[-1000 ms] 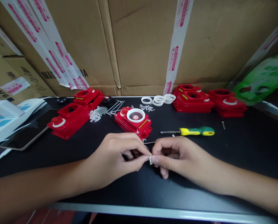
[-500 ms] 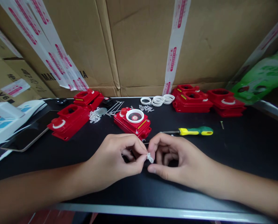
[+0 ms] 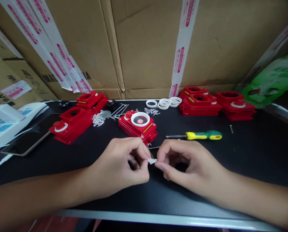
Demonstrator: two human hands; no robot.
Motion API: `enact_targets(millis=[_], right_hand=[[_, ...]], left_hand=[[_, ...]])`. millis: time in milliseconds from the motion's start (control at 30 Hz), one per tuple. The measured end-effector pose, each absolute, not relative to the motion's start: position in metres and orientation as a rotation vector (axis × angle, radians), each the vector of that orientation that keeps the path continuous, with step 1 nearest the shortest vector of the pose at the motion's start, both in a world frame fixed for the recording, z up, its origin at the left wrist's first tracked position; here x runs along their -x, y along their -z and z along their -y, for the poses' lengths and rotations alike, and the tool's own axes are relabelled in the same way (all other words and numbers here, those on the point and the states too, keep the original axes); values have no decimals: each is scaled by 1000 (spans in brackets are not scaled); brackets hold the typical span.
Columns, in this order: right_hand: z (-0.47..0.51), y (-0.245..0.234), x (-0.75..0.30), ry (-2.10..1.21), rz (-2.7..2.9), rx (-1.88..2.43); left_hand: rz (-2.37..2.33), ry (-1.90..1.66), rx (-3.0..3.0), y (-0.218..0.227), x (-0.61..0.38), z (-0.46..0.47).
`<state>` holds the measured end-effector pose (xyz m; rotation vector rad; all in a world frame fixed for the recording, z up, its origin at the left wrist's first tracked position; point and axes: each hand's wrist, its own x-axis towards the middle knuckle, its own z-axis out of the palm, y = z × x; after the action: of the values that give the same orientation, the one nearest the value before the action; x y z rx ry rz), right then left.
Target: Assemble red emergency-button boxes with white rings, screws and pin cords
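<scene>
My left hand (image 3: 130,159) pinches a small bunched white cord (image 3: 152,161) between thumb and fingertips. On its other end, the thumb and index finger of my right hand (image 3: 182,159) are closed too. Just beyond the hands sits a red box (image 3: 136,129) with a white ring (image 3: 140,119) around its round window. A thin metal rod (image 3: 154,148) shows between the box and my right fingers. Behind my right hand lies a screwdriver (image 3: 204,135) with a yellow and green handle.
Several red housings (image 3: 71,125) stand at left, and more red housings (image 3: 199,104) at right. A white cord pile (image 3: 98,119), metal rods (image 3: 119,111), screws (image 3: 152,111) and white rings (image 3: 164,103) lie between them. A phone (image 3: 29,135) rests by a power strip (image 3: 34,111). Cardboard (image 3: 144,48) walls the back.
My right fingertips have closed on the free end of the white cord. The cord has turned from hanging slanted to lying level between both hands, slightly further left.
</scene>
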<state>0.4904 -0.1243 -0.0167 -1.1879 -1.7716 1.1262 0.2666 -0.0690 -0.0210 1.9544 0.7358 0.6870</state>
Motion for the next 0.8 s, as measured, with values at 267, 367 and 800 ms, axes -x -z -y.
enact_targets(millis=[267,367,800], right_hand=[[123,18,-489,-1035,1805,1188],[122,19,-491,-1053,1773,1191],[120,14,-497,-862,1901,1223]], left_hand=[[-724,-651,-1936,18,-266,69],[-700,-678,-1973,19,-264,68],[-764,-545,-1931,19,-262,69]])
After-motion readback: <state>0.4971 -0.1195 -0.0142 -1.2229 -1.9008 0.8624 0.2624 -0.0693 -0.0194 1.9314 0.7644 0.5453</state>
